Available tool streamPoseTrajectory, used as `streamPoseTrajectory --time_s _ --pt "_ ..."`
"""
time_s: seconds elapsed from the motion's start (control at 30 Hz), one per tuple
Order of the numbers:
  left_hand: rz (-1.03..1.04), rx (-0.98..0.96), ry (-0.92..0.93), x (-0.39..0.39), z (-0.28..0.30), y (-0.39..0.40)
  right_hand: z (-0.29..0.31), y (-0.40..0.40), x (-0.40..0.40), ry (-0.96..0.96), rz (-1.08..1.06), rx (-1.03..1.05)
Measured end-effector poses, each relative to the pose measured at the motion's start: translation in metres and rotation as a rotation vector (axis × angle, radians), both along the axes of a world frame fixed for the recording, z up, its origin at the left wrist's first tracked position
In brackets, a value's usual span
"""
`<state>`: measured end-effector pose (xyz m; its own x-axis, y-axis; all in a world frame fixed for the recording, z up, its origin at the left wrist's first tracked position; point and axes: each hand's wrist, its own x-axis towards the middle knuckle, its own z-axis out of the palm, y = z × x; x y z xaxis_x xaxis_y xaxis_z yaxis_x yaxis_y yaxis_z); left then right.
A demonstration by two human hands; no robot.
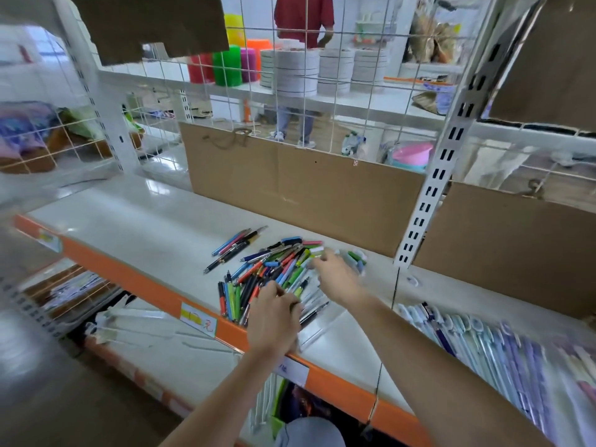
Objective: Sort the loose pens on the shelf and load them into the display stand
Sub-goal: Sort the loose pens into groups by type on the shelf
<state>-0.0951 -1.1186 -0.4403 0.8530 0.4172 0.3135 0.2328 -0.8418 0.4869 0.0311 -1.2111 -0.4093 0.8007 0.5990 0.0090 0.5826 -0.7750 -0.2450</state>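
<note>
Now the left hand (274, 312) grips a few pens from the pile (271, 275) mid-shelf (135, 221); the right hand (335, 272) looks blurred, its grip unclear. Best pick matching colours, tips aligned.

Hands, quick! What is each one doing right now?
Left hand: fingers curled on pens in the pile.
Right hand: blurred, over the pile; grip cannot be told.
</note>
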Motion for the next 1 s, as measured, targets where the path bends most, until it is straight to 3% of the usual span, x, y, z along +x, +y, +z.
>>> streamPoseTrajectory --time_s 0.13,0.2,0.33,0.5,0.8,1.0 --pt "0.022 0.024 0.029 0.002 -0.005 0.003 -0.001 -0.007 -0.004 -0.035 -0.091 0.067" --pt "0.019 0.045 0.038 0.003 -0.008 0.004 0.002 -0.015 -0.020 -0.050 -0.131 0.229" --pt "-0.018 0.070 0.012 0.003 -0.006 0.005 0.003 -0.054 -0.076 0.198 -0.251 0.683" --pt "-0.120 0.132 0.004 0.001 0.003 0.002 -0.006 -0.121 -0.108 0.385 -0.365 0.854" --pt "-0.515 -0.106 -0.116 -0.007 0.000 -0.069 -0.013 -0.161 -0.111 0.633 -0.600 1.279" --pt "-0.570 -0.173 -0.096 -0.008 -0.007 -0.071 -0.014 -0.167 -0.110 0.744 -0.626 1.564"
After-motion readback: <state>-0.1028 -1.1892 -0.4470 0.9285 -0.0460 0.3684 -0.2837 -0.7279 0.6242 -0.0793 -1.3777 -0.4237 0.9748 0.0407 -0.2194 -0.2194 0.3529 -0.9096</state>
